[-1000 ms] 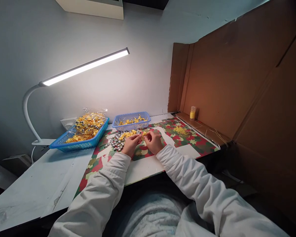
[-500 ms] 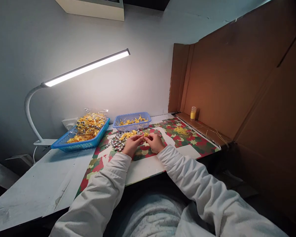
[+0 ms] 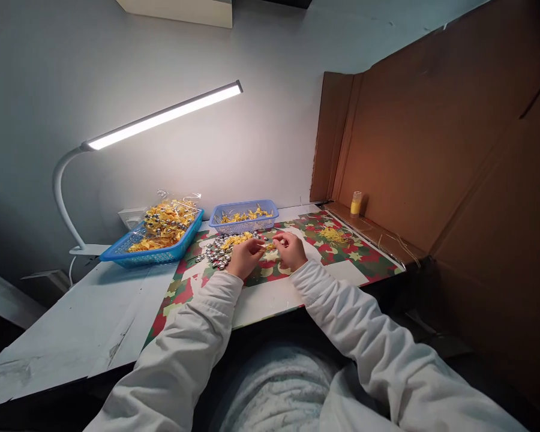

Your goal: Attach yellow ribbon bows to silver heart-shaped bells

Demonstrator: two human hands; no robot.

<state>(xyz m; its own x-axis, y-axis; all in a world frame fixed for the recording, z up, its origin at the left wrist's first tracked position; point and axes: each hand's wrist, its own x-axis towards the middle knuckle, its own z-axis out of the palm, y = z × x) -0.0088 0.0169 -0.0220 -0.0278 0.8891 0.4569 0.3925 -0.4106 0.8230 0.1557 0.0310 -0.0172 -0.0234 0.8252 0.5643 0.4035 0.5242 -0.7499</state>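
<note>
Left hand [image 3: 243,259]: we see it low over the bench, fingers curled toward the right hand [image 3: 291,252]; we cannot tell whether their tips pinch anything.
Right-hand fingers: bent, thumb and forefinger drawn close to each other; whether they grip something is too small for us to tell.
Yellow piece [image 3: 269,246]: we find it between the two hands, right by the fingertips, its outline too small to make out.
Silver pile [image 3: 216,252]: round shiny pieces heaped just beside the left hand, with yellow ribbon-like pieces [image 3: 236,240] lying against them.
Patterned sheet [image 3: 380,265]: red, green and white, covering the bench [image 3: 85,327] under both hands.
Yellow strands [image 3: 333,234]: we see a loose tangle on the sheet, beyond the right hand and off to its right.
Pale blue basket [image 3: 247,226]: at the back near the wall, holding more yellow pieces.
Bright blue basket [image 3: 146,259]: to the left, heaped with yellow and silver pieces, clear plastic [image 3: 180,204] on top.
Lamp [image 3: 166,115]: lit, its bar slanting above both baskets.
Small bottle [image 3: 356,205]: yellow inside, upright on cardboard [image 3: 432,132] at our right.
</note>
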